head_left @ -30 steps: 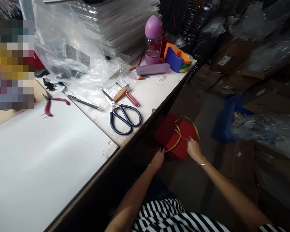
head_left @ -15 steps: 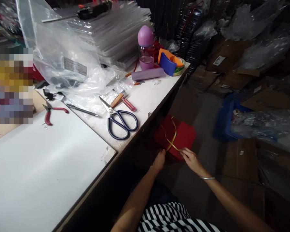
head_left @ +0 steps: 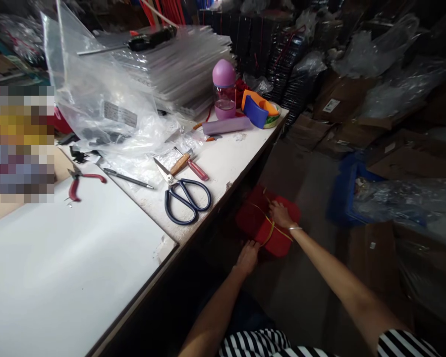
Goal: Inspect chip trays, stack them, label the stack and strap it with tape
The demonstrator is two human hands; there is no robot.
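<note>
Below the table's edge, in dim light, is a red flat-topped object [head_left: 280,244] with rounded corners; its exact kind is hard to make out. A narrow yellow strap [head_left: 272,229] lies across its top, with strands crossing and one loose end toward the right. At the near left edge of the red object, my left hand [head_left: 248,257] pinches the strap. My right hand [head_left: 281,214], with a bangle at the wrist, reaches over the top, its fingers closed at another strand near the far side. The fingertips of both hands are partly hidden.
On the white table [head_left: 223,168] lie scissors [head_left: 188,198], a red-handled screwdriver [head_left: 197,169], a pen [head_left: 128,178] and pliers [head_left: 78,183]. A pink-capped bottle [head_left: 225,89] stands near tape rolls [head_left: 260,110]. A blue crate [head_left: 345,193] and cartons [head_left: 375,267] sit at right.
My right hand has let go of the strap's loose end and moved up and left to a farther strand. My left hand stays at the near edge. The view has tilted up slightly.
</note>
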